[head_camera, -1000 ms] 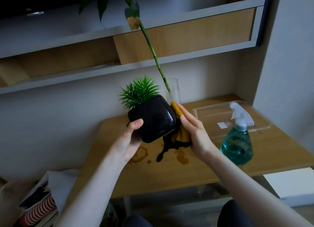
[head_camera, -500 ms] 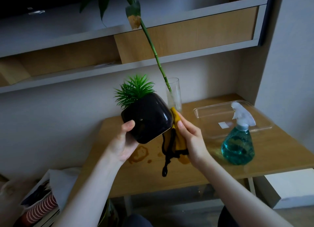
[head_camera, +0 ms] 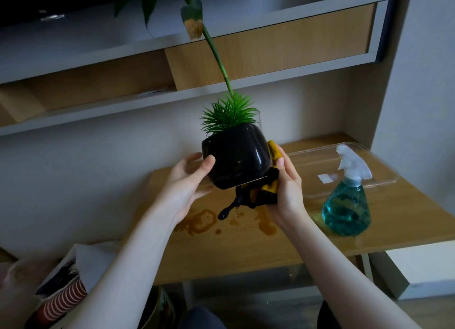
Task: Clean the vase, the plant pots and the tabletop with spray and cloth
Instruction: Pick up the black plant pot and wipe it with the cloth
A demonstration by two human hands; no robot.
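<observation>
A glossy black plant pot [head_camera: 235,157] with a spiky green plant hangs in the air above the wooden tabletop [head_camera: 384,218]. My left hand [head_camera: 188,181] grips its left side. My right hand [head_camera: 288,188] presses a yellow and black cloth [head_camera: 261,193] against the pot's right side and bottom edge. The glass vase stands behind the pot and is almost wholly hidden; only its green bamboo stem [head_camera: 218,58] rises above. A teal spray bottle [head_camera: 347,203] with a white trigger stands on the table to the right.
Brown liquid stains [head_camera: 199,221] mark the tabletop under the pot. A clear plastic tray [head_camera: 379,163] lies at the back right. Wooden wall shelves [head_camera: 270,50] hang above. Bags and a striped item [head_camera: 61,299] sit on the floor at the left.
The pot has swung from tilted left to nearly upright and shifted right, now covering the vase. My right hand with the cloth has slid down toward the pot's lower right edge.
</observation>
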